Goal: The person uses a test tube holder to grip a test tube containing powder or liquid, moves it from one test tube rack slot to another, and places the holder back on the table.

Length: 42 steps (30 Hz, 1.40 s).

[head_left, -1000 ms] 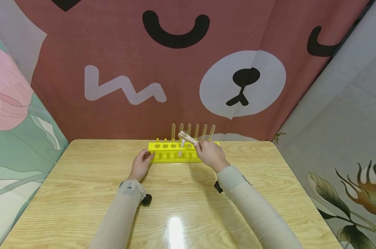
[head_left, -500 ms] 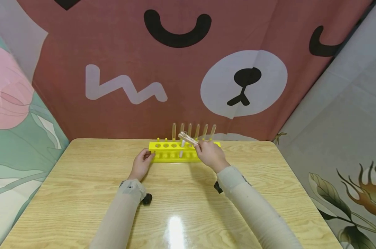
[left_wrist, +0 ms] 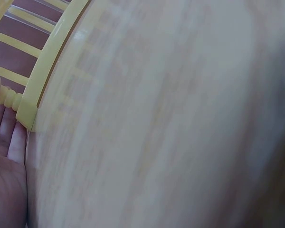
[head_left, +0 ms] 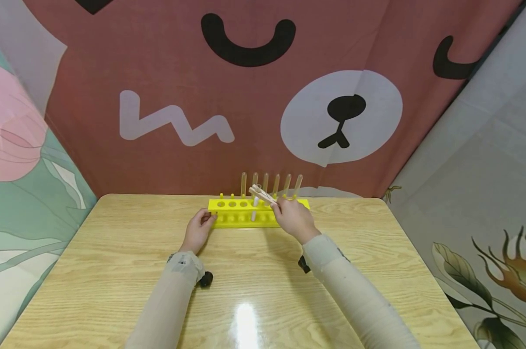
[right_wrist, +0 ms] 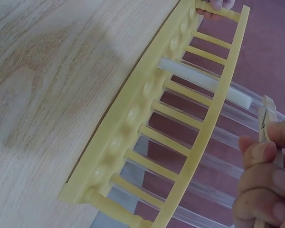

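My left hand holds the left end post of a yellow test tube rack on the table. In the left wrist view, the fingers lie around that post. My right hand grips a wooden test tube holder above the rack. The holder's tip is at the upper end of a clear test tube, which stands in a rack hole near the middle. A white filling takes up much of that tube, and its lower end is near the rack's base. Whether the holder clasps the tube is hard to tell.
Several clear test tubes stand upside down on the rack's rear pegs. Behind the table hangs a reddish cloth with a printed bear. A patterned cloth hangs along the right side.
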Available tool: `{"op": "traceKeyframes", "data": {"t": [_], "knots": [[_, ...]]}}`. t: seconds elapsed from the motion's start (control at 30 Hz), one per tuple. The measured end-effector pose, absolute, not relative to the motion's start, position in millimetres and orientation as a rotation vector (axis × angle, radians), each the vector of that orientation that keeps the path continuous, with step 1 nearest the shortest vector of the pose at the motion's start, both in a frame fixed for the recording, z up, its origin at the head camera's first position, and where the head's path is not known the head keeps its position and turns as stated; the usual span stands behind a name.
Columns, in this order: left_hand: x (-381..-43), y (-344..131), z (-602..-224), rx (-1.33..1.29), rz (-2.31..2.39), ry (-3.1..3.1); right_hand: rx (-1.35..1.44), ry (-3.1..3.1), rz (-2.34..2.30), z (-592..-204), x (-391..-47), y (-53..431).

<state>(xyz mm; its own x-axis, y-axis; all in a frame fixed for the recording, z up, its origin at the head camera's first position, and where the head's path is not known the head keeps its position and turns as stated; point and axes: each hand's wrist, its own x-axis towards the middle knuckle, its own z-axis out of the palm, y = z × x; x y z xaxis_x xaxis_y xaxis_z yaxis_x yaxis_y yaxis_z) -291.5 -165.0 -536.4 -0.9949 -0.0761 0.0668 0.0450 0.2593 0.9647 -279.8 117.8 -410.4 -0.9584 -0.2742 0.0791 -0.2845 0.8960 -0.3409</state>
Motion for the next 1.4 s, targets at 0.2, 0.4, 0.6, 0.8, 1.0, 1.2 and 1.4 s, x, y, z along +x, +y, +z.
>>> {"op": "traceKeyframes", "data": {"t": [0.2, 0.4, 0.6, 0.8, 1.0, 1.2, 1.4], "knots": [[-291.2, -165.5, -536.9, 0.028, -1.856, -2.408, 0.462, -3.015, 0.572, -411.3, -278.8, 118.4], [-289.6, -165.5, -535.2, 0.03, -1.847, -2.417, 0.478, -3.0, 0.596, -413.4, -278.9, 118.8], [-290.0, -165.1, -534.9, 0.04, -1.839, -2.423, 0.475, -2.995, 0.62, -414.7, -279.1, 118.8], [-291.0, -165.0, -535.3, 0.042, -1.83, -2.429, 0.488, -2.987, 0.629, -415.7, -278.3, 118.6], [-290.8, -165.4, -535.4, 0.037, -1.826, -2.429, 0.494, -2.99, 0.626, -415.6, -277.7, 119.4], [-291.9, -165.1, -537.0, 0.055, -1.828, -2.438, 0.503, -2.968, 0.636, -415.9, -277.1, 119.7], [-293.3, -164.7, -537.2, 0.059, -1.828, -2.439, 0.52, -2.945, 0.618, -414.7, -277.2, 119.3]]}}
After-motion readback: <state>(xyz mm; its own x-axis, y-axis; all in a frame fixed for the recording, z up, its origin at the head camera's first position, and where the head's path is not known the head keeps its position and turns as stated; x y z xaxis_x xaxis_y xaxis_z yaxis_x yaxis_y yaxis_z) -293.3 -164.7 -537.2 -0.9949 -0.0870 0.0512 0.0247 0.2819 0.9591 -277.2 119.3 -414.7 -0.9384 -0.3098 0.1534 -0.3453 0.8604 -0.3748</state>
